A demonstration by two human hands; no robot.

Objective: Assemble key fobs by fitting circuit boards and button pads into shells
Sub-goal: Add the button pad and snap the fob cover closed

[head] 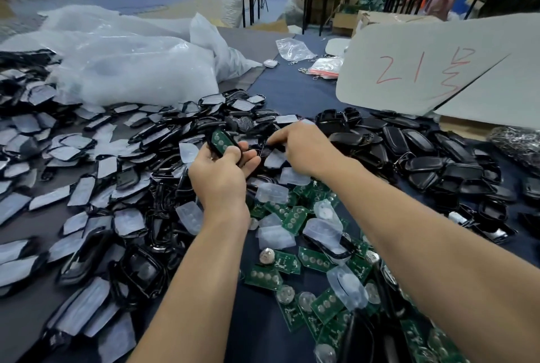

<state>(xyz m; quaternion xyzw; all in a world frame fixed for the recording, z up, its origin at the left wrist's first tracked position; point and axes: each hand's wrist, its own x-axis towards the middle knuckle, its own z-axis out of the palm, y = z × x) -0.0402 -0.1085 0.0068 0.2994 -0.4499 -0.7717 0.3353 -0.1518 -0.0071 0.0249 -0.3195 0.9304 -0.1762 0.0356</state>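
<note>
A person's left hand (220,178), at centre, curls fingers and thumb around a black shell (211,145) with a green circuit board (221,139) seated in it, tilted toward 11 o'clock. The right hand (305,150), just beside it at 2 o'clock, bends its fingers down onto black parts. The fingertips are hidden, so whether they pinch one cannot be told. Film-covered shells (87,187) heap at 9 o'clock. Loose boards (314,260) and clear button pads (271,192) lie at 5 o'clock, and bare shells (423,164) at 3. Open dark cloth (292,91) lies at 12 o'clock.
</note>
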